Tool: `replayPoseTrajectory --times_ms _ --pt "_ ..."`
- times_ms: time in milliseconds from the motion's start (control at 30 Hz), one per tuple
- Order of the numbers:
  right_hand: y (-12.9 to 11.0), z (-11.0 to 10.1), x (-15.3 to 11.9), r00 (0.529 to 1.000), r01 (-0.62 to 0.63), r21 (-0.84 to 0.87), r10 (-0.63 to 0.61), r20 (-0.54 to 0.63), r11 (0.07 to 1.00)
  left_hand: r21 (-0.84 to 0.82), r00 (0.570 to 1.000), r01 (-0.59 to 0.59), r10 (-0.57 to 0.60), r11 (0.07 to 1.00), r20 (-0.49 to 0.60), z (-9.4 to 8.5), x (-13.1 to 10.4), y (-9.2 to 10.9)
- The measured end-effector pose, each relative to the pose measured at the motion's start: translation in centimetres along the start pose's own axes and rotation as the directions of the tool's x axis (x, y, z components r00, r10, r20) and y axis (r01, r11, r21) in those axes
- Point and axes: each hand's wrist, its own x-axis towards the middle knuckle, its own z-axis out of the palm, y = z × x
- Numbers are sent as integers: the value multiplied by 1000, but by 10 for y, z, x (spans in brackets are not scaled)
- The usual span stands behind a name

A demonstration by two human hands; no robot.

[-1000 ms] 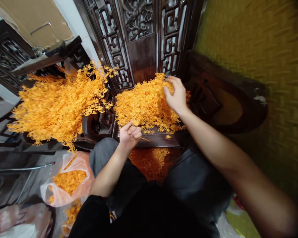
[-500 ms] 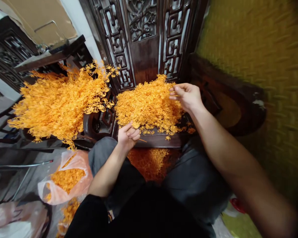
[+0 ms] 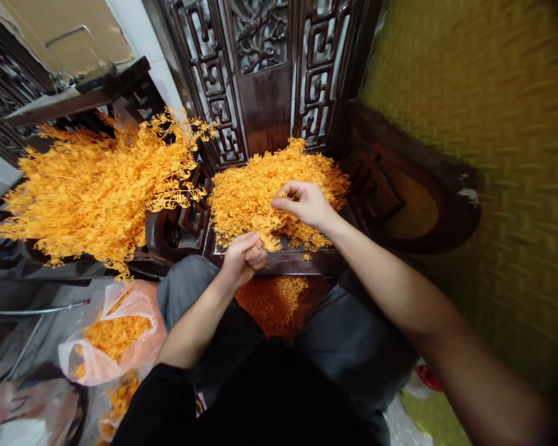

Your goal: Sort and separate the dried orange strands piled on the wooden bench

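A heap of small orange plastic sprigs (image 3: pixel 255 186) lies on the seat of a dark carved wooden chair (image 3: pixel 302 263) in front of my knees. My left hand (image 3: pixel 243 255) is closed around a thin orange stem at the heap's near edge. My right hand (image 3: pixel 305 202) hovers over the middle of the heap, fingers curled, pinching a small orange sprig just above my left hand.
A big bundle of long orange branches (image 3: pixel 97 186) rests to the left. On the floor at left sits a plastic bag of orange pieces (image 3: pixel 114 337). More orange pieces lie under the chair (image 3: pixel 279 297). A yellow-green patterned wall (image 3: pixel 493 124) rises at right.
My right hand has come from the far right side of the heap back toward me and the left, ending close above my left hand. The left hand has stayed nearly still.
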Motion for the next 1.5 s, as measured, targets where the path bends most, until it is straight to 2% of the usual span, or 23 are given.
replayPoseTrajectory --times_ms 33,100,133,167,200,233,300,400,467,533,667,767,867,1100,1200,1367,1433,1500 --pt "5 -12 5 998 -2 -2 2 -56 1000 3 1000 21 -21 1000 7 0 -1 1" --pt "14 -41 17 964 29 34 -19 -265 999 12 999 44 -45 999 10 -3 -3 4" --pt "18 -57 22 912 58 72 -24 -410 996 21 999 40 -40 999 -2 -5 -4 5" --pt "21 -70 27 864 85 148 1 -504 985 33 999 24 -23 999 -25 -6 -4 6" --pt "23 -80 29 850 91 179 17 -527 980 50 998 -1 4 999 -55 -8 -3 7" --pt "23 -86 30 854 95 186 16 -520 978 72 996 -34 40 997 -85 -9 -1 8" --pt "20 -79 26 909 87 202 5 -416 976 124 984 -109 125 986 -127 -11 5 9" --pt "8 -39 11 987 8 222 28 -159 975 214 953 -219 256 952 -165 -11 14 7" --pt "-1 -9 0 998 -41 165 48 -39 985 285 917 -276 340 918 -208 -14 18 3" --pt "-9 12 -9 999 -41 49 40 10 998 371 882 -310 410 876 -233 -18 20 -2" --pt "-14 31 -20 999 28 -194 -22 33 981 510 863 -335 475 792 -171 -22 19 -11" --pt "-15 33 -22 995 98 -242 -87 55 965 568 865 -335 484 751 -131 -19 18 -14" --pt "-16 30 -21 991 135 -278 -134 24 951 586 887 -304 447 751 -114 -14 16 -14" --pt "-5 22 -13 996 3 -276 -29 -90 961 496 933 -231 335 837 -131 -12 25 -8" --pt "2 21 -9 998 2 -342 -23 -57 940 487 941 -189 300 853 -160 -14 27 -6" --pt "9 20 -6 995 100 -420 -102 19 902 444 951 -143 247 885 -186 -15 22 -2" --pt "13 8 -2 993 94 -393 -115 -30 915 417 954 -137 234 899 -190 -16 18 3" --pt "19 -12 5 982 56 -365 -118 -150 929 388 953 -145 234 910 -194 -20 14 8"
